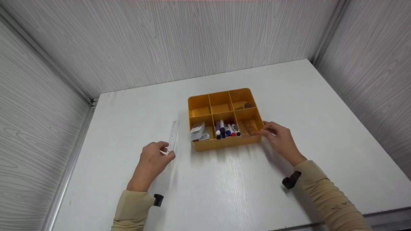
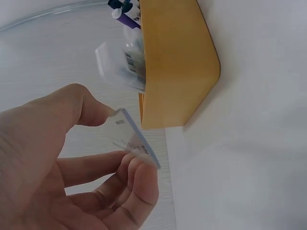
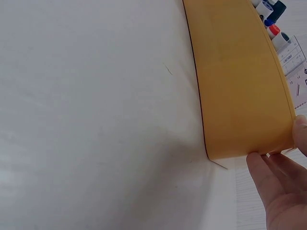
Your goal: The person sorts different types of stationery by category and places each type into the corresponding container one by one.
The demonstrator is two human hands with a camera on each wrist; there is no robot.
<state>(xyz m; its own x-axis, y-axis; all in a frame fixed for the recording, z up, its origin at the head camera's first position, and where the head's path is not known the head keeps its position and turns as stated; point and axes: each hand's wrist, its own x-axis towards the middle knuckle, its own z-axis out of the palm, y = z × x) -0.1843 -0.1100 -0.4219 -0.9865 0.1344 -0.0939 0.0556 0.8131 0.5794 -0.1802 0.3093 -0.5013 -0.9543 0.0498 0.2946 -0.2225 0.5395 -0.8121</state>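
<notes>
My left hand (image 1: 153, 162) pinches the near end of a clear ruler (image 1: 173, 135) between thumb and fingers, left of a yellow divided box (image 1: 224, 143). In the left wrist view the ruler (image 2: 136, 136) is seen nearly end-on. At the box's right front corner, my right hand (image 1: 280, 141) grips the wall; in the right wrist view its thumb (image 3: 300, 134) is at the rim and fingers touch the outer side. The front compartments hold clear plastic cases (image 1: 197, 131), several markers (image 1: 227, 129), and clear rulers (image 3: 291, 60) on the right.
The box stands on a white table (image 1: 138, 115). A small dark item (image 1: 247, 105) lies in its back right compartment. Grey wood-grain panels (image 1: 179, 38) enclose the table at the back and sides. A black wrist device (image 1: 291, 180) sits at the right sleeve.
</notes>
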